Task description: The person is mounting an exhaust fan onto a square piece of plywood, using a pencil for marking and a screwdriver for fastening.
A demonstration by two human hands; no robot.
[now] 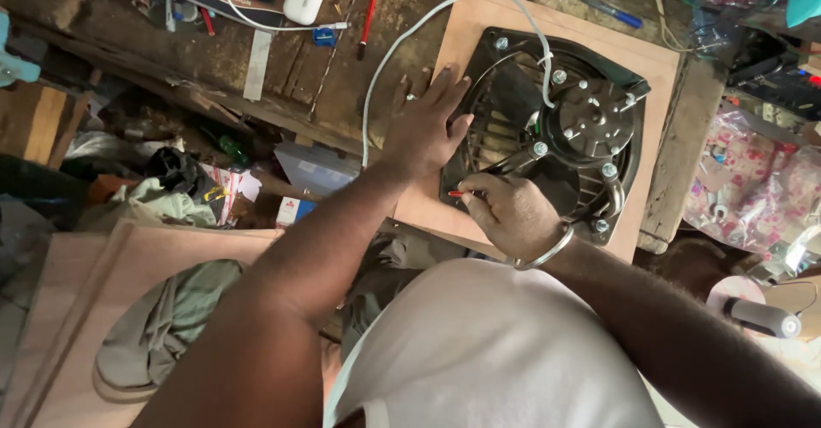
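A black square exhaust fan (564,120) lies face down on a light plywood board (654,77) on the workbench. Its round motor housing and grille ribs face up, and a white cord (402,43) runs from it toward the left. My left hand (425,124) rests flat on the fan's left edge and the board, fingers spread. My right hand (510,214), with a metal bangle on the wrist, grips a thin red-tipped pencil (460,194) whose point touches the board at the fan's lower left corner.
The worn wooden bench (282,60) holds a white charger (303,0), a red pen, a metal ruler and a blue pen (603,7). Plywood sheets with a grey-green cloth (162,325) lie lower left. Plastic bags and clutter crowd the right side.
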